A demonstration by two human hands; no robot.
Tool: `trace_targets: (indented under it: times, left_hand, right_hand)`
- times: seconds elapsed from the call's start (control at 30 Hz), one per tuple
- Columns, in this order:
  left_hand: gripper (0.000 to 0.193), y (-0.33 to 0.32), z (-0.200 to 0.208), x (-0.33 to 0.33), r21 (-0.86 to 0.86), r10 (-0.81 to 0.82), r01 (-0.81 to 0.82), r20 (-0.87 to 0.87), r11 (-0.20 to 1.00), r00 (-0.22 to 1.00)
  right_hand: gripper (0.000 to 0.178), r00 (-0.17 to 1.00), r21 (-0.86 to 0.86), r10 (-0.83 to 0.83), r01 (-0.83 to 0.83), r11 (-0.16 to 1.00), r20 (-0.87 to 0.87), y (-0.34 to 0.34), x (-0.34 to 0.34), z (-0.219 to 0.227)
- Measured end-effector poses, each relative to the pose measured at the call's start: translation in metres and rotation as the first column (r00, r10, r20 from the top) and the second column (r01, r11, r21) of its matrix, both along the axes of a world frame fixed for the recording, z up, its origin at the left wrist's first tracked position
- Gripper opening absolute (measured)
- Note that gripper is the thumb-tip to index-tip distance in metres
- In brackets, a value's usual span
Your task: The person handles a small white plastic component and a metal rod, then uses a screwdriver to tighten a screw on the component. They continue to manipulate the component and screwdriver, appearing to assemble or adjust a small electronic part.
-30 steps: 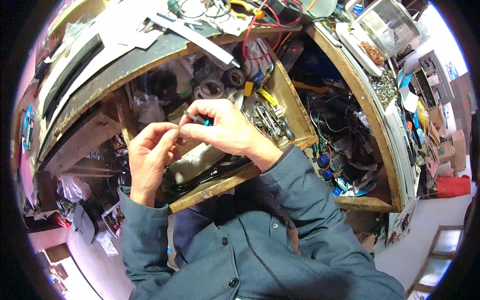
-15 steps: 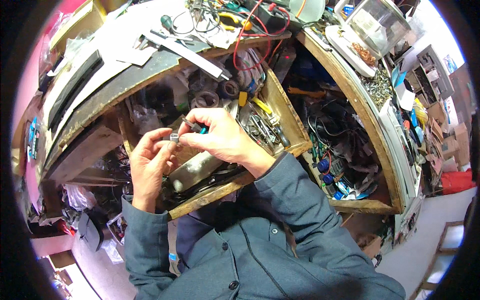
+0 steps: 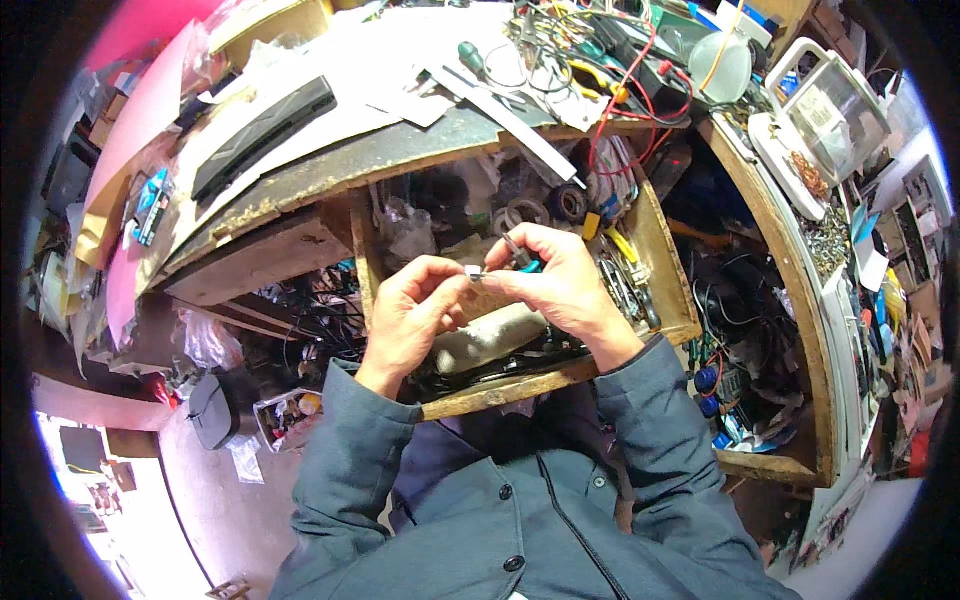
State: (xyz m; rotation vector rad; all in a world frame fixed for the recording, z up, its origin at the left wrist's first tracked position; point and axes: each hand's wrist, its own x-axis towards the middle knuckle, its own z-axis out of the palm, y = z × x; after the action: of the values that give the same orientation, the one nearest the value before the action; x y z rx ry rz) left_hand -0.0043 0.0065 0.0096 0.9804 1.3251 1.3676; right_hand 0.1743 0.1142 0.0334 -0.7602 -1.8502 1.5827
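My left hand (image 3: 410,320) and right hand (image 3: 560,285) meet fingertip to fingertip over the open wooden drawer (image 3: 560,375). Between them I pinch a small silvery metal piece (image 3: 473,271); my left thumb and forefinger are closed on it, and the right fingers press in from the other side. My right hand is also curled shut round a tool with a teal handle (image 3: 527,262). Its dark tip points up and away from me, toward the bench edge, with its long axis leaning slightly left; the teal end is tucked under my fingers. The silvery piece is too small to tell which way it lies.

Well up and left of my grip, a flat blue packet (image 3: 152,204) lies on pinkish card, with a long black bar (image 3: 262,135) just to its right. Far to the right of my hands stands a clear plastic box with a white frame (image 3: 830,115), and past it small white and yellow paper labels (image 3: 880,275) lie scattered on the side shelf. Below my wrists a pale cylinder (image 3: 490,335) rests in the drawer.
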Motion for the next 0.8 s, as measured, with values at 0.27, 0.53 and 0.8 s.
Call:
trace_targets:
  times: [0.27, 0.53, 0.8]
  left_hand:
    - [0.023, 0.000, -0.006, -0.002, 0.070, -0.060, 0.053, 0.095, 0.996, 0.994]
    - [0.019, 0.000, -0.008, -0.005, 0.051, -0.004, -0.003, 0.147, 0.999, 0.989]
    - [0.023, -0.003, -0.003, 0.000, 0.011, -0.014, 0.013, 0.101, 1.000, 0.995]
  right_hand:
    - [0.012, 1.000, -0.135, -0.005, 0.006, 0.991, 0.003, 0.000, 0.000, 0.003]
    - [0.014, 0.999, -0.103, 0.034, -0.036, 0.994, -0.025, -0.004, 0.000, 0.010]
    - [0.014, 1.000, -0.063, 0.008, -0.008, 0.998, 0.002, -0.004, 0.000, 0.007]
